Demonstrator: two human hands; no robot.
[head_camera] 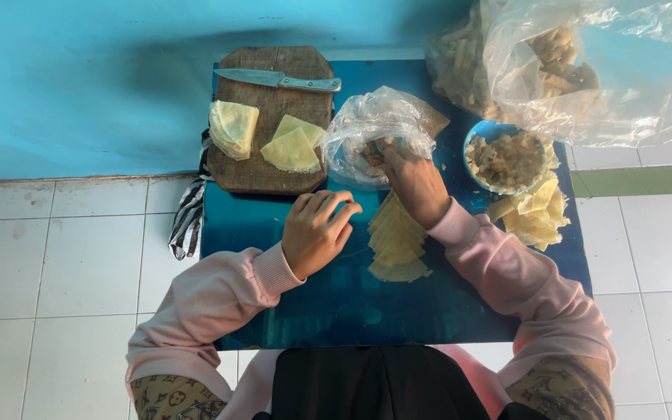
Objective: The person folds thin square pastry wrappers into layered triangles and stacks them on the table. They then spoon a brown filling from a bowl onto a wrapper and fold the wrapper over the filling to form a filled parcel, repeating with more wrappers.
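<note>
My left hand (pixel 316 231) rests on the blue tabletop (pixel 274 225) with fingers curled in; whether they hold something small I cannot tell. A row of overlapping pale yellow wrapper triangles (pixel 396 245) lies just right of it. My right hand (pixel 415 184) reaches forward over the row's far end into a small bowl wrapped in clear plastic (pixel 367 128), fingertips in the brownish filling; whether it has hold of any is hidden.
A wooden cutting board (pixel 270 155) at the back holds folded wrappers (pixel 293 145) and a knife (pixel 278 78). A blue bowl of filling (pixel 509 159), loose wrappers (pixel 537 214) and a large plastic bag of rolls (pixel 561 62) sit at the right. White floor tiles surround the low table.
</note>
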